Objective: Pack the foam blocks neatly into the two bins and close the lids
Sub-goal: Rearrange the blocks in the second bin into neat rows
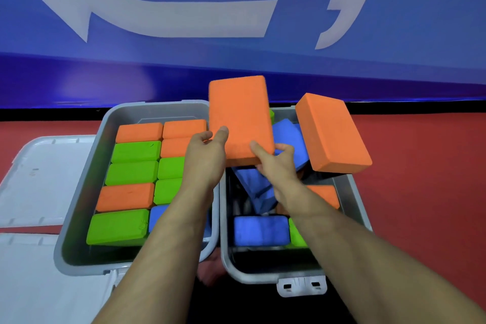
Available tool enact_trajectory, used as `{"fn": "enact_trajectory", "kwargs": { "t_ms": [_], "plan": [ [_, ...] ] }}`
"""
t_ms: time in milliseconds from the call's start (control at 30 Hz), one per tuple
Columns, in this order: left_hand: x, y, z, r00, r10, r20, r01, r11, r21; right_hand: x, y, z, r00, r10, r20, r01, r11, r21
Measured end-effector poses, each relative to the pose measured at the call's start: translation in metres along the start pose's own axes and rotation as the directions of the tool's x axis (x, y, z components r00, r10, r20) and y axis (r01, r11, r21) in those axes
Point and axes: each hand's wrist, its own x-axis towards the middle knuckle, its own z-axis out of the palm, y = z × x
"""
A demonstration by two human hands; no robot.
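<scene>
Two grey bins stand side by side. The left bin (79, 218) holds orange, green and blue foam blocks packed in tidy rows. In the right bin (352, 192) the blocks lie jumbled, with blue blocks (286, 139) piled loosely. Both my hands hold one orange block (240, 113) up above the gap between the bins: my left hand (207, 150) grips its lower left edge, my right hand (273, 160) grips its lower right corner. A second orange block (331, 131) rests tilted on the right bin's far rim.
Two white lids (39, 173) lie flat to the left of the left bin. A white latch (302, 285) hangs at the right bin's near rim. The floor is red (420, 166), with a blue banner wall behind the bins.
</scene>
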Motion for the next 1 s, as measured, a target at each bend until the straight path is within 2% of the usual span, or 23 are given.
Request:
{"fn": "enact_trajectory", "kwargs": {
  "t_ms": [200,300,367,433,500,567,633,700,800,867,933,1000],
  "plan": [
    [0.005,-0.003,0.002,1.0,-0.016,-0.002,0.015,0.999,-0.029,0.022,-0.035,-0.014,0.985,0.161,0.061,-0.166,0.982,0.091],
    [0.005,-0.003,0.004,1.0,-0.022,0.016,0.022,0.999,-0.049,0.023,-0.039,-0.007,0.951,0.272,0.146,-0.296,0.939,0.174],
    [0.006,-0.004,0.006,1.0,-0.017,0.016,0.018,0.998,-0.053,0.023,-0.035,0.001,0.936,0.295,0.192,-0.33,0.926,0.186],
    [0.008,-0.006,0.007,1.0,-0.018,0.021,0.019,0.998,-0.055,0.021,-0.029,0.006,0.927,0.298,0.227,-0.33,0.936,0.123],
    [0.009,-0.007,0.008,1.0,-0.019,0.022,0.02,0.998,-0.054,0.017,-0.024,0.008,0.928,0.293,0.23,-0.29,0.956,-0.047],
    [0.009,-0.008,0.008,0.999,-0.024,0.024,0.025,0.998,-0.052,0.013,-0.021,0.003,0.934,0.288,0.213,-0.254,0.951,-0.175],
    [0.009,-0.009,0.009,0.999,-0.026,0.022,0.027,0.998,-0.048,0.012,-0.02,-0.007,0.937,0.29,0.193,-0.247,0.943,-0.221],
    [0.009,-0.009,0.009,0.999,-0.026,0.022,0.027,0.999,-0.037,0.014,-0.019,-0.022,0.943,0.304,0.134,-0.274,0.94,-0.202],
    [0.009,-0.011,0.011,0.999,-0.036,0.029,0.037,0.999,-0.026,0.02,-0.005,-0.047,0.946,0.314,-0.085,-0.322,0.941,-0.108],
    [0.01,-0.012,0.014,0.998,-0.061,0.03,0.062,0.998,-0.027,0.02,0.009,-0.062,0.924,0.342,-0.17,-0.355,0.933,-0.054],
    [0.013,-0.017,0.016,0.995,-0.094,0.041,0.095,0.995,-0.028,0.02,0.02,-0.068,0.905,0.401,-0.143,-0.407,0.913,-0.016],
    [0.015,-0.024,0.021,0.991,-0.129,0.044,0.132,0.989,-0.069,0.022,0.024,-0.068,0.889,0.457,-0.042,-0.455,0.889,0.047]
  ]
}}
